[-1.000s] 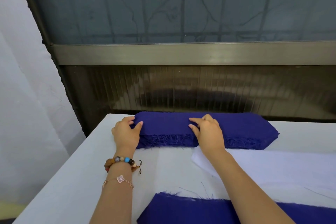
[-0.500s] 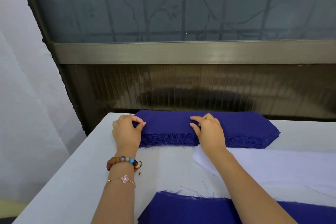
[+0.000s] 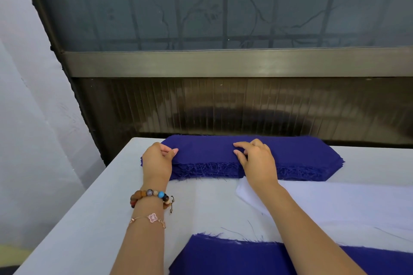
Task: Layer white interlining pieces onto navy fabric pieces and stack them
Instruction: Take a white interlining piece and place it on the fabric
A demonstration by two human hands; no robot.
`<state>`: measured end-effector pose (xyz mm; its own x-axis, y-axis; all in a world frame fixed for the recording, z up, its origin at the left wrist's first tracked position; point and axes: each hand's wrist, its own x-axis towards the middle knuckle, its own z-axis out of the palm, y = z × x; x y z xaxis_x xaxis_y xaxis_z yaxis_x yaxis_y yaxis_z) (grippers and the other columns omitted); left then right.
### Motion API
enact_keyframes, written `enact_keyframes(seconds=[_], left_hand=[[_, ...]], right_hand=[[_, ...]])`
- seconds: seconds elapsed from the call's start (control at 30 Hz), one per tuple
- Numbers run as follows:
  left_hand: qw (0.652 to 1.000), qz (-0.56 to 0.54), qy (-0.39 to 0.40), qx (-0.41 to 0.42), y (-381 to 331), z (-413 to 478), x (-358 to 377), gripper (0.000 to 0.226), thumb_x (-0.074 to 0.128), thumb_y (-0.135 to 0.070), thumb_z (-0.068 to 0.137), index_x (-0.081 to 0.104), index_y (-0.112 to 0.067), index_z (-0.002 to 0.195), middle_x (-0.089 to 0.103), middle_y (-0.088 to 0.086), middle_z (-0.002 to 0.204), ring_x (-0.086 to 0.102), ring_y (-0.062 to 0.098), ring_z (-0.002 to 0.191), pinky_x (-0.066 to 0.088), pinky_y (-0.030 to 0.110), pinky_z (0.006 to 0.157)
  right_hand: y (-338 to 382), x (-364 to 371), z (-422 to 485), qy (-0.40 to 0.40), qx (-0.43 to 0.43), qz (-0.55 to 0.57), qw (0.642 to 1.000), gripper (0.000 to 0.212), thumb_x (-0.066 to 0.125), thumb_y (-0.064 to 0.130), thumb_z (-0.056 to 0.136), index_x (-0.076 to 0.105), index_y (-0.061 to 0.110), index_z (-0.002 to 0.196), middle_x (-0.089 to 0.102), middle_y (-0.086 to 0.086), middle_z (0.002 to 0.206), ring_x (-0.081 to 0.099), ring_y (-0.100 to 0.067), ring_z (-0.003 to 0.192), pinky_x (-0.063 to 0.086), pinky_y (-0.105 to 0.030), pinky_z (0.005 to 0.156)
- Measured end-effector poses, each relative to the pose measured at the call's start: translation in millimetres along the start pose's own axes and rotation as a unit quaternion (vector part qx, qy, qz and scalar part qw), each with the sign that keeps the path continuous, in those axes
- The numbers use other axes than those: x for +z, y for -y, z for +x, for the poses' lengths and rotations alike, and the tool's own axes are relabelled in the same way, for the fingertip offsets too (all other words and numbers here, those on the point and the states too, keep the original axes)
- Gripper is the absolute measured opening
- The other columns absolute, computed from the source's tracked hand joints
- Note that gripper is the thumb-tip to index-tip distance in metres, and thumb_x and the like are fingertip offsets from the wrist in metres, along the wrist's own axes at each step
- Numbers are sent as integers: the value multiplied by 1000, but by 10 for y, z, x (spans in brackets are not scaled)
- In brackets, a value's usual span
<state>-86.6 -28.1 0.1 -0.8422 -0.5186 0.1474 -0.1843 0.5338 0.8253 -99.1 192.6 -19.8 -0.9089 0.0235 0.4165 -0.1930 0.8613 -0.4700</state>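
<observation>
A thick stack of navy fabric pieces (image 3: pixel 295 154) with frayed edges lies along the far side of the table. My left hand (image 3: pixel 157 162) is at the stack's left end, thumb and fingertips pinching the corner of the top navy piece. My right hand (image 3: pixel 257 159) sits on the middle of the stack with bent fingers, index and thumb nipping the top layer at the front edge. White interlining pieces (image 3: pixel 348 205) lie just in front of the stack, right of centre, partly under my right forearm. Another navy piece (image 3: pixel 232 259) lies at the near edge.
The table (image 3: pixel 93 219) has a pale cloth cover, and its left edge runs diagonally close to my left arm. A dark ribbed panel and a metal rail (image 3: pixel 223 62) below a window stand right behind the stack. Loose navy threads lie on the cover.
My left hand's thumb and fingers have drawn together on the stack's left corner. My right hand has stayed in place on the stack.
</observation>
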Motion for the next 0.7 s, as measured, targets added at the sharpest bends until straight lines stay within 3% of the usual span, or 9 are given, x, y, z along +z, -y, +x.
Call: enact_keyframes(seconds=[0.13,0.27,0.33,0.4,0.5,0.63,0.7], left_hand=[[999,21,6,42,22,9,-39,18,68,-22,90,67,-5,95,66,16,102,54,18,84,45,29,79],[986,94,31,135,33,-4,-116,10,73,-28,86,70,-19,82,60,3,118,49,22,117,43,33,94],[981,98,55,159,33,-15,-132,9,75,-26,84,70,-21,80,62,1,118,48,21,122,42,35,99],[978,85,74,173,30,-28,-133,9,76,-24,83,69,-21,79,66,0,104,55,21,111,48,38,93],[979,53,69,184,14,-53,-119,11,79,-28,80,69,-23,83,64,-6,95,57,15,96,46,27,80],[980,-31,-24,194,6,-99,-100,11,74,-22,85,73,-16,95,68,-1,99,60,14,93,40,13,75],[978,-51,-71,191,-4,-114,-106,21,71,-14,87,71,-16,109,69,2,101,62,17,92,41,14,77]], right_hand=[[-12,2,-15,-10,-4,14,1000,31,50,32,98,61,24,126,57,-2,110,49,-18,104,44,-26,87],[-16,8,-12,-10,-1,15,1000,31,50,32,98,61,24,125,57,-2,111,49,-17,104,44,-26,86],[-19,10,-12,-12,-1,18,1000,30,51,32,98,61,24,125,57,-2,111,49,-17,104,44,-25,86],[-21,12,-10,-13,0,18,1000,31,51,32,98,61,24,125,58,-2,111,49,-17,104,44,-25,87],[-23,16,-8,-15,0,18,1000,30,51,32,98,61,24,124,58,-1,111,49,-17,104,44,-25,87],[-26,15,-10,-16,1,20,1000,29,51,32,97,62,24,123,58,-1,110,49,-17,103,44,-25,86],[-22,11,-13,-15,-2,21,1000,29,52,32,97,62,24,123,58,-1,109,50,-17,102,44,-24,85]])
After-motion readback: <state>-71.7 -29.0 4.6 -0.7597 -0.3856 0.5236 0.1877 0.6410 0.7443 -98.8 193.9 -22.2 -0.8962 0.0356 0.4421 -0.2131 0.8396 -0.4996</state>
